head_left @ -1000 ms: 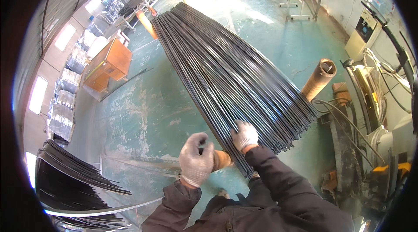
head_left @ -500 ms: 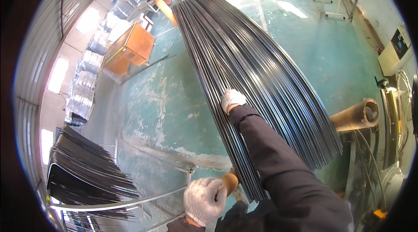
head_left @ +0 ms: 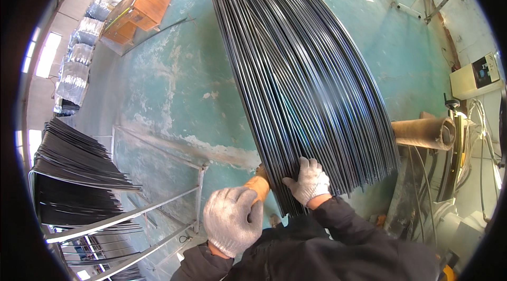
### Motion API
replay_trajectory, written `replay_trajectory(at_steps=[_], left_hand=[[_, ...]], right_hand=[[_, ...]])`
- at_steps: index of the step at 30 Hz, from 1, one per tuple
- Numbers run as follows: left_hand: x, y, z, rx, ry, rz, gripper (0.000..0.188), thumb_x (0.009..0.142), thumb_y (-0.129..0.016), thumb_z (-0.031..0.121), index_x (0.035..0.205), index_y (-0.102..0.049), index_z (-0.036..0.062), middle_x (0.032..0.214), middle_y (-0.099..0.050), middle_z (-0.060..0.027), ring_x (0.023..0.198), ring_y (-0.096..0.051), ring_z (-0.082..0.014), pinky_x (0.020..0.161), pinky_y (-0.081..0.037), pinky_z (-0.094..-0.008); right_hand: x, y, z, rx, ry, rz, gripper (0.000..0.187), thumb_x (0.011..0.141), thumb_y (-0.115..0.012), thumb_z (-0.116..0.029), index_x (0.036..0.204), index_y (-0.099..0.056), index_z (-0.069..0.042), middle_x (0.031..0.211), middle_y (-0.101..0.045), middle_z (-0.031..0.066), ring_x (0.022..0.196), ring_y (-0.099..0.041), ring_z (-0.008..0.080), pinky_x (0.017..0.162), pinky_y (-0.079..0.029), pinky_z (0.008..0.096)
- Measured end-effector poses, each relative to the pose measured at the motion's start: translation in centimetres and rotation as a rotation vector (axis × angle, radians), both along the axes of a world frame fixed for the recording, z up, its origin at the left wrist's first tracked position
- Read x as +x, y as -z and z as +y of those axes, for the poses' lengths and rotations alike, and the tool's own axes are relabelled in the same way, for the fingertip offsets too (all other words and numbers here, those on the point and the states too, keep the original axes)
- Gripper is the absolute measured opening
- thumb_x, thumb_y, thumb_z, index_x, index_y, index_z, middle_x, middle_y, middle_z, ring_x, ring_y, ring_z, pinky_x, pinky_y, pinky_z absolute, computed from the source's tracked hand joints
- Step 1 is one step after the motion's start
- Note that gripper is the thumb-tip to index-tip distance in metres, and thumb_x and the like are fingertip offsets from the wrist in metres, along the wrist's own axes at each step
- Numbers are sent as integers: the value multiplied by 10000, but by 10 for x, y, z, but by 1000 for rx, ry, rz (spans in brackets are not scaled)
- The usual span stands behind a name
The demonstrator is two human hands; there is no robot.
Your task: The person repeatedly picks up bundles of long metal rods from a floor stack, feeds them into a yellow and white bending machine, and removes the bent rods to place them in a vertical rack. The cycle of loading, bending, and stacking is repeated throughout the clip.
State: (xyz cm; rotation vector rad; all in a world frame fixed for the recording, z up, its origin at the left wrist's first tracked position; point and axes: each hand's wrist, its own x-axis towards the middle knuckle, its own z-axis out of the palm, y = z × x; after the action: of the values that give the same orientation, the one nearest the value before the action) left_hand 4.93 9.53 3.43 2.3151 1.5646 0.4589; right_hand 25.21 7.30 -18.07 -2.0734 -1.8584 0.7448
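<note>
Long, thin black strips (head_left: 296, 70) lie side by side in a wide layer, running away from me, with uneven near ends. My right hand (head_left: 309, 182), in a whitish knit glove, rests palm down on the strips by their near left ends. Its fingers are spread and the thumb points left. My left hand (head_left: 233, 220), gloved alike, is curled closed at the near end of a brown cardboard tube (head_left: 257, 183) beside the strips' left edge. The hand covers that end, and whatever its fingers hold is hidden.
At the lower left a metal rack (head_left: 158, 208) carries more drooping black strips (head_left: 79, 186). Another cardboard tube (head_left: 422, 133) juts out beyond the right edge of the layer. A wooden cabinet (head_left: 140, 9) stands far left, and machinery with cables (head_left: 478, 122) lines the right.
My right hand has drawn back toward me along the strips, from farther up to their near ends. My left hand stays by the tube end. The view has tilted down.
</note>
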Motion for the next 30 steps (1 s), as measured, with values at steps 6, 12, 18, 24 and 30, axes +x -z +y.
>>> replay_trajectory(at_steps=[6,12,18,24,30], left_hand=[[0,-2,-7,27,24,24,151,873,-803,130,998,-735,80,1001,-774,-126,913,-733,-382,848,-557,-497],[-2,1,-16,79,18,-16,120,900,-788,178,962,-753,82,960,-762,-136,889,-724,-397,831,-562,-515],[-6,4,-24,176,75,-52,89,903,-798,148,922,-761,69,848,-730,-130,794,-702,-394,772,-547,-503],[-14,0,-32,275,179,-100,81,915,-792,141,952,-748,82,899,-753,-119,830,-717,-368,813,-557,-499],[1,14,-98,309,519,-446,155,889,-804,91,1007,-706,111,927,-756,-74,834,-743,-307,925,-624,-478]], right_hand=[[-24,27,4,-267,339,301,830,915,-905,-474,1453,-523,29,1292,-750,351,1205,-752,502,1054,-603,545],[34,3,19,-403,199,291,632,866,-957,-394,1229,-773,90,1193,-814,290,1136,-801,413,1024,-627,454],[67,-20,6,-539,479,1028,276,1030,-821,-32,1171,-638,119,932,-781,192,704,-794,252,608,-689,397],[70,-22,-28,-500,576,1270,325,1130,-752,-188,1173,-609,101,915,-730,164,638,-689,229,578,-632,425],[70,-51,-114,-449,509,682,532,1143,-691,-490,960,-674,9,726,-642,106,570,-595,242,567,-508,426]])
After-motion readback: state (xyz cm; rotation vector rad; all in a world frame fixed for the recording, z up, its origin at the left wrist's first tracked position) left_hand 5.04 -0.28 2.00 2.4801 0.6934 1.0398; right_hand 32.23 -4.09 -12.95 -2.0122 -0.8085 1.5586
